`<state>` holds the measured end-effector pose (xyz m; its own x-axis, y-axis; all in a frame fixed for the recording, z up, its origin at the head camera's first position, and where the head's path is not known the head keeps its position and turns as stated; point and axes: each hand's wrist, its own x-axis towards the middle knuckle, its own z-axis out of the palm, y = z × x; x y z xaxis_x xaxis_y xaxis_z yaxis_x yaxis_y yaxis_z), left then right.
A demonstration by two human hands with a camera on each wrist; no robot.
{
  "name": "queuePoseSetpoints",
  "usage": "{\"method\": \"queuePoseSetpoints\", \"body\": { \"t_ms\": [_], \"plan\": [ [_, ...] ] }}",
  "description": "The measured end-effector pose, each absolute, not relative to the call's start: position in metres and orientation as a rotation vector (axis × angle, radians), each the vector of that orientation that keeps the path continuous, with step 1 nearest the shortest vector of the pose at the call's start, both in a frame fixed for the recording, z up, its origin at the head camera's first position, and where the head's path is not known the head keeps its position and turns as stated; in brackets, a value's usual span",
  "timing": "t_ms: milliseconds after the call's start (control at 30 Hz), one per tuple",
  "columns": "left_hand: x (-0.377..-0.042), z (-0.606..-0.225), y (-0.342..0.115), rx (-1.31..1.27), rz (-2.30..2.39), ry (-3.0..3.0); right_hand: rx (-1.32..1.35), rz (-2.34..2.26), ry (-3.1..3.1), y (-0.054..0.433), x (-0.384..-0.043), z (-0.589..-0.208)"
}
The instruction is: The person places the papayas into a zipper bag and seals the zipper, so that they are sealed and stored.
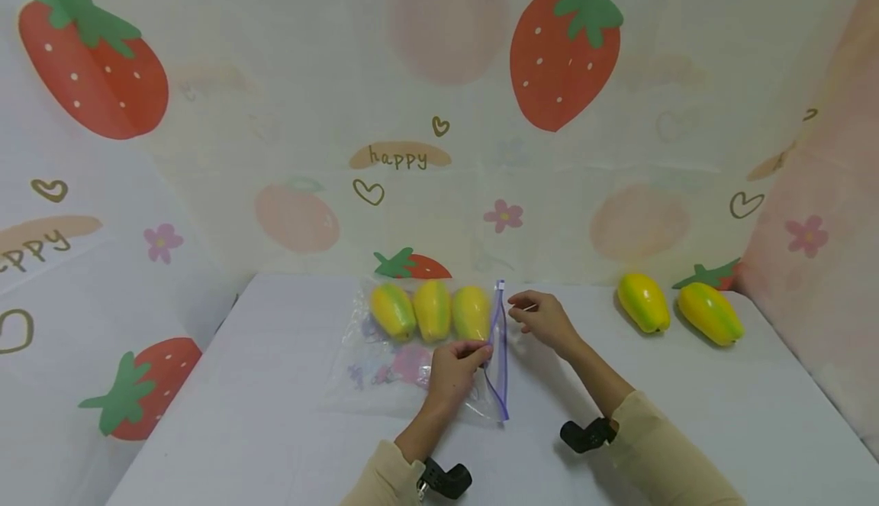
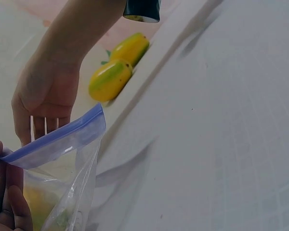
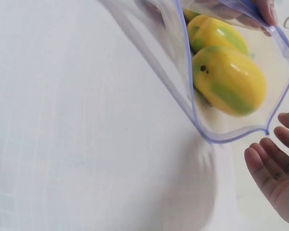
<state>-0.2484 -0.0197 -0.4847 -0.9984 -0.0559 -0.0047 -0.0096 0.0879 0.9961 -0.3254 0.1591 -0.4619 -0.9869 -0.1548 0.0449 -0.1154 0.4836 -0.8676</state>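
Note:
A clear zip bag (image 1: 384, 395) with a purple zip edge (image 1: 504, 384) lies on the table, its mouth facing right. Inside it, three yellow-green papayas (image 1: 433, 310) sit in a row along the far side. My left hand (image 1: 451, 376) pinches the bag's rim between thumb and fingers. In the right wrist view the mouth gapes, with a papaya (image 3: 231, 82) just inside. Just right of the zip edge is my right hand (image 1: 545, 323), fingers loosely bent and holding nothing. In the left wrist view this right hand (image 2: 48, 91) shows behind the purple rim.
Two loose papayas, one nearer the bag (image 1: 643, 304) and one farther right (image 1: 710, 314), lie at the table's back right. Behind the white table (image 1: 226, 414) hangs a strawberry-printed cloth (image 1: 446, 208). Black wrist devices sit on both forearms.

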Motion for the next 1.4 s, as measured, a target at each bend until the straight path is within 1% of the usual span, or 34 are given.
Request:
{"method": "queuePoseSetpoints", "body": {
  "t_ms": [533, 933, 1400],
  "plan": [
    [-0.249, -0.486, -0.021, 0.052, -2.091, -2.300, -0.281, -1.481, 2.759, 0.176, -0.329, -0.453],
    [-0.249, -0.486, -0.022, 0.055, -2.099, -2.304, -0.386, -1.219, 2.988, 0.202, -0.329, -0.443],
    [-0.248, -0.487, -0.023, 0.039, -2.079, -2.299, -0.281, -1.180, 3.142, 0.245, -0.334, -0.425]
  ]
}}
